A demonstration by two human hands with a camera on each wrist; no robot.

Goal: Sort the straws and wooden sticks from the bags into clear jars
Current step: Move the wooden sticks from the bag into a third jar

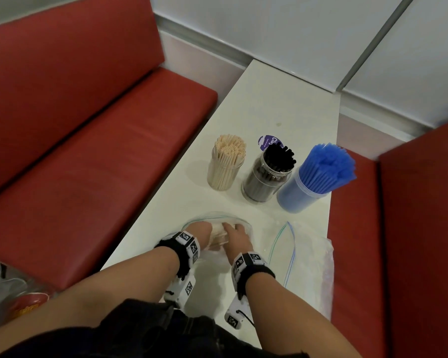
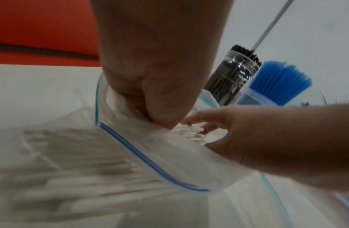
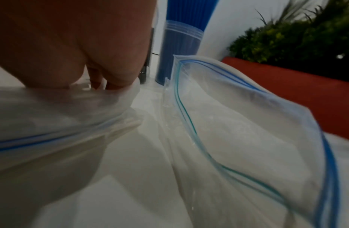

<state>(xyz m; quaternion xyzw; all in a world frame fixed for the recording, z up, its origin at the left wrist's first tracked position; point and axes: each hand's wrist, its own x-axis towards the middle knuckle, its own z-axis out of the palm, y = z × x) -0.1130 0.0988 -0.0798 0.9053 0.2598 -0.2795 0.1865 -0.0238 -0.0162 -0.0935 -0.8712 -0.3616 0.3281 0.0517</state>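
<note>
Head view shows both hands inside the open zip bag (image 1: 239,223) on the table (image 1: 269,104): left hand (image 1: 201,235) and right hand (image 1: 236,237) close around the wooden sticks (image 1: 217,235). Best gathered evenly, lifted together.

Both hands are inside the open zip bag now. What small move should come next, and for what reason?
Probably close both hands round the pale sticks and lift them out. The left hand and right hand already reach into the clear zip bag on each side of that bundle; the clear jar of wooden sticks stands just beyond on the white table.
</note>
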